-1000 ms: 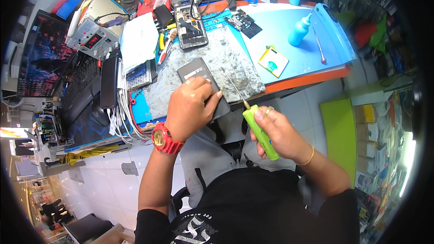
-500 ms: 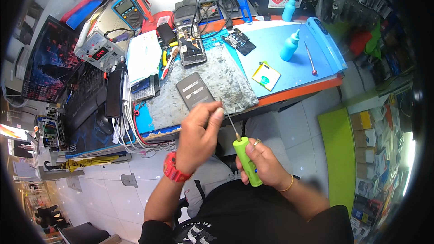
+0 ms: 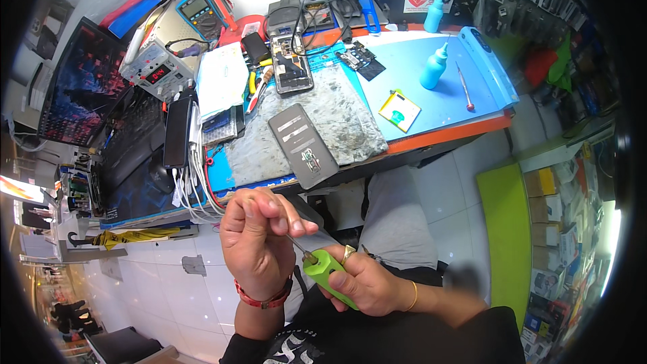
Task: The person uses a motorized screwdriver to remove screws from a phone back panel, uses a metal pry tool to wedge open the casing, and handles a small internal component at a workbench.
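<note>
My right hand is wrapped round a lime-green handheld tool with a thin metal shaft, held low in front of my body. The shaft points up and left toward my left hand, whose thumb and fingers are closed in a pinch by its tip. Anything between those fingertips is too small or hidden to see. Beyond my hands, a dark grey phone-shaped panel with a cutout at its near end lies on the stained grey mat, overhanging the bench edge. An opened phone lies behind it.
On the blue mat at right are a blue dropper bottle, a screwdriver and a yellow-edged battery-like piece. White cables hang by a black phone at left. A power supply stands behind.
Both hands and the green tool have moved down and left, toward my body, away from the bench. The grey panel, partly covered before, now shows fully. The view has shifted slightly.
</note>
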Motion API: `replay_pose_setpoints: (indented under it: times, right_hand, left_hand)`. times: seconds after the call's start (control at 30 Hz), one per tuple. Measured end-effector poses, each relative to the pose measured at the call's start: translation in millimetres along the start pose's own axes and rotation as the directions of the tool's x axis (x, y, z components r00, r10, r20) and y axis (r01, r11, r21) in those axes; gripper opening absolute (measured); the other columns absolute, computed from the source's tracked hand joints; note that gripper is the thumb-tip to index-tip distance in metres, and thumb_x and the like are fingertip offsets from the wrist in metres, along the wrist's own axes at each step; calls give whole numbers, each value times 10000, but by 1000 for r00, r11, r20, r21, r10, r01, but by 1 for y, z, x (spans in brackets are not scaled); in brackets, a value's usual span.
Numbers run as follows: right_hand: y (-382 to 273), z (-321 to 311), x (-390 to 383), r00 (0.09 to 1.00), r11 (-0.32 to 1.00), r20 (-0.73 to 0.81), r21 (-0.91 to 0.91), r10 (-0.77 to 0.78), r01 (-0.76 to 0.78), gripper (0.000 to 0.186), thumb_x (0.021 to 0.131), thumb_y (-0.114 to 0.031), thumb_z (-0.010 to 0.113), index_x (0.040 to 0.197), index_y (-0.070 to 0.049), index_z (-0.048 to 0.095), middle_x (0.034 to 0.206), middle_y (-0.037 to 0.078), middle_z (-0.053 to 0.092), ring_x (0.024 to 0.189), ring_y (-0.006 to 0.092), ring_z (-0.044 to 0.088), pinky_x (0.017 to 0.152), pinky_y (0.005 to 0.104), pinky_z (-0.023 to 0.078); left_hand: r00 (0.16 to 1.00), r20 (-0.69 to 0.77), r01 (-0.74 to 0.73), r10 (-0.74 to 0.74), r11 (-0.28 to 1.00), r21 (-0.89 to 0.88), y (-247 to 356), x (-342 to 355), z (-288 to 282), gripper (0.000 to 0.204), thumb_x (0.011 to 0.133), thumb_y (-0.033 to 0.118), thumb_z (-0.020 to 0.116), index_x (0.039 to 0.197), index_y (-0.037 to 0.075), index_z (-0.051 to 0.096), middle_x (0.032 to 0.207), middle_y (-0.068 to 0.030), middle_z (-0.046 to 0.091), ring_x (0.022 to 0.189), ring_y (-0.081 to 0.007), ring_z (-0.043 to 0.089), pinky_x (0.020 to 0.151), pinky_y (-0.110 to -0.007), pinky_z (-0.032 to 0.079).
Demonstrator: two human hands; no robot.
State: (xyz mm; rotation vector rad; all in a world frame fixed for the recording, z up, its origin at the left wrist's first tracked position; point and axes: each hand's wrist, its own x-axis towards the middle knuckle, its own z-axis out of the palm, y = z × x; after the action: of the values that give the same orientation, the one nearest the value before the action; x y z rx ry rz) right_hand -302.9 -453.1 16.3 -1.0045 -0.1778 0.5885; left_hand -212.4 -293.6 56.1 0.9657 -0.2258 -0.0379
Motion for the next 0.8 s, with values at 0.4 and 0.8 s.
replay_pose_setpoints:
  times: [0.4, 0.8]
  right_hand:
    - [41, -41, -39, 942, 902, -295, -431, -157, 15, 447, 1117, -324, 584, 1450, -28, 557, 906, 63, 655, 705, 93, 624, 656, 267, 537]
    - [38, -62, -61, 849, 987, -528, -144, -17, -70, 432, 1141, -387, 516, 1356, -12, 515, 899, 72, 643, 659, 110, 630, 616, 264, 525]
  left_hand:
    - [986, 18, -149, 165, 831, 535, 52, 24, -51, 152, 1051, 63, 646, 1037, -59, 735, 913, -170, 774, 759, -214, 758, 716, -356, 633]
    - [896, 131, 132, -425, 535, 834, -68, -57, -53, 146, 915, 97, 824, 822, 6, 755, 706, -93, 684, 646, -197, 694, 599, -359, 519]
